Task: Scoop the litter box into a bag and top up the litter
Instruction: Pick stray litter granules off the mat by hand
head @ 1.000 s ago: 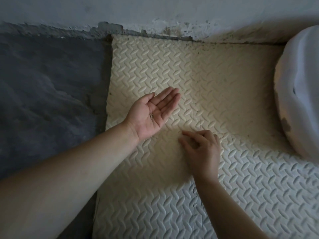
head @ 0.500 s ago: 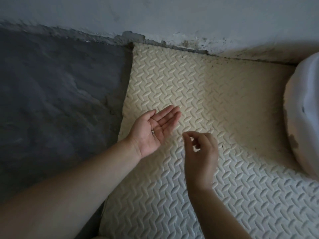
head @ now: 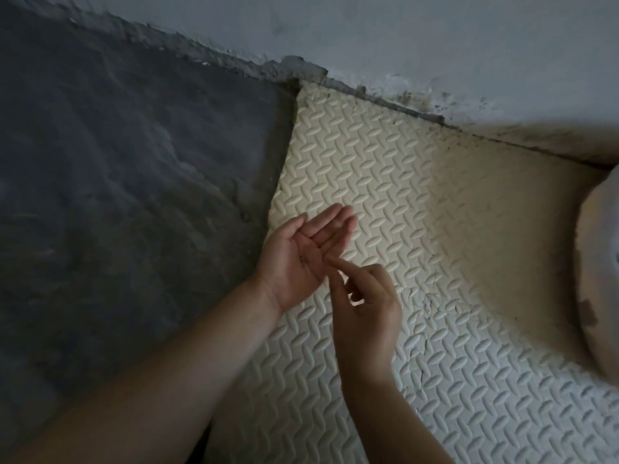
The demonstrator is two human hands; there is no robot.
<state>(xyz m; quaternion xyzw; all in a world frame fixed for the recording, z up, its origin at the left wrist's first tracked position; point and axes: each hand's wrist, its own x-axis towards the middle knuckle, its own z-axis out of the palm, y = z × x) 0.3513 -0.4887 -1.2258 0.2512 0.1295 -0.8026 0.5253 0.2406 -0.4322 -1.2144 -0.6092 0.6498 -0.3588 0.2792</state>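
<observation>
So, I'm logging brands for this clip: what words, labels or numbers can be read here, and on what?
None readable. No text shows on the cream foam mat, the wall, the dark floor, the white object at right, the left hand or the right hand.

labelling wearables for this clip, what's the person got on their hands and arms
Nothing worn that shows: the left hand and right hand are bare, with no gloves, rings or watch, and no sleeve shows on either arm.
</observation>
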